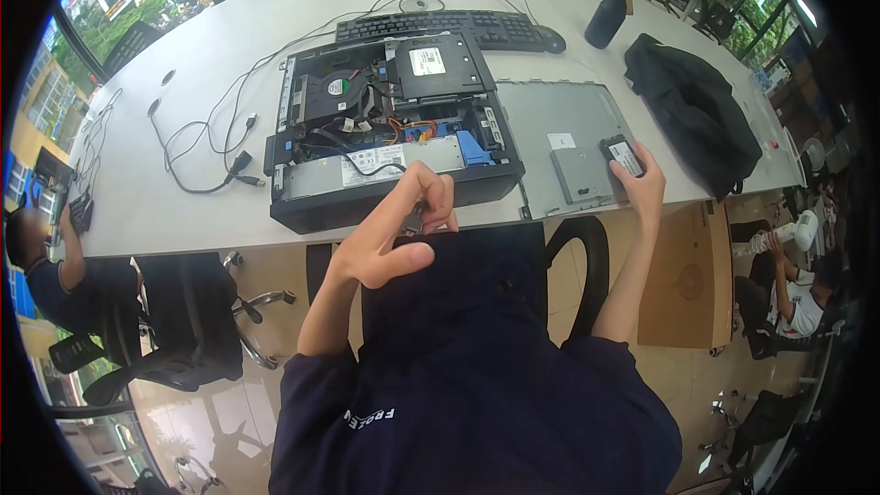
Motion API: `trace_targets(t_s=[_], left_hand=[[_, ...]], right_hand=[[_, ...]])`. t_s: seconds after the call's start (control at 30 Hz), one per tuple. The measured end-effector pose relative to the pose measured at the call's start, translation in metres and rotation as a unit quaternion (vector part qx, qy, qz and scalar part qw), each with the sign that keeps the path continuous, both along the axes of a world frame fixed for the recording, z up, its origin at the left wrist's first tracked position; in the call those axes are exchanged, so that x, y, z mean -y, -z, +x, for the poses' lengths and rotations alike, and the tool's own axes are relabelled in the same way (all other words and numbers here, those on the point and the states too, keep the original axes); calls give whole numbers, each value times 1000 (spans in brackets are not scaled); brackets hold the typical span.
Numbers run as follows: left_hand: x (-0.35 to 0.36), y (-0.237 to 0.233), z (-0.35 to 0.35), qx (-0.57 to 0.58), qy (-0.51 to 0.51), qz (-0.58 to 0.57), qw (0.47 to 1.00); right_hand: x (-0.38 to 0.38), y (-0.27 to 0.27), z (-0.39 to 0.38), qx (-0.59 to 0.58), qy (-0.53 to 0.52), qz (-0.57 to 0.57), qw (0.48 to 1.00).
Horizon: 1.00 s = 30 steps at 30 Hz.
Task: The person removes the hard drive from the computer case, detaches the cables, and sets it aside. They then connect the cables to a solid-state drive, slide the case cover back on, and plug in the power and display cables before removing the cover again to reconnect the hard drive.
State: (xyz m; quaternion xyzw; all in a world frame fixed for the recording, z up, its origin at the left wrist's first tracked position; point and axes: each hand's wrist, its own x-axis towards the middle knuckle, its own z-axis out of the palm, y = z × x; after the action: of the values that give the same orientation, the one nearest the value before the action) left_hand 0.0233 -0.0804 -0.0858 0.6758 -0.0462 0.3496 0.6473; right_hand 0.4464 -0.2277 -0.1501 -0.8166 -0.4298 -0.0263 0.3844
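An open desktop computer case (394,188) lies on the table, its fan, wiring and labelled metal power supply exposed. My left hand (390,238) is in front of the case's near edge, fingers curled round something small and dark that I cannot make out. A thin black cable (362,154) runs across the case towards those fingers. To the right, my right hand (644,185) grips a small black drive (625,157) with a white label, between thumb and fingers. Beneath it is the grey side panel (541,110), which also bears a grey metal box (575,176) beside the drive.
Behind the case are a black keyboard (431,26) and a mouse (550,38). A dark bottle (610,14) and a black bag (692,110) stand right. Loose cables (206,142) lie left. A cardboard box (683,284) is below the table. Other people sit at both sides.
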Motion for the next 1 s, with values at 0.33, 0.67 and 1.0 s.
trace_targets(t_s=[0.33,0.67,1.0], left_hand=[[-26,10,4,27,71,-75,994],[-21,19,1,-16,-57,44,997],[-14,8,-2,-88,-76,175,978]], right_hand=[[-27,-45,-83,-340,-221,301,863],[-47,-46,-213,-652,-345,236,632],[-42,-54,-228,-560,-331,262,713]])
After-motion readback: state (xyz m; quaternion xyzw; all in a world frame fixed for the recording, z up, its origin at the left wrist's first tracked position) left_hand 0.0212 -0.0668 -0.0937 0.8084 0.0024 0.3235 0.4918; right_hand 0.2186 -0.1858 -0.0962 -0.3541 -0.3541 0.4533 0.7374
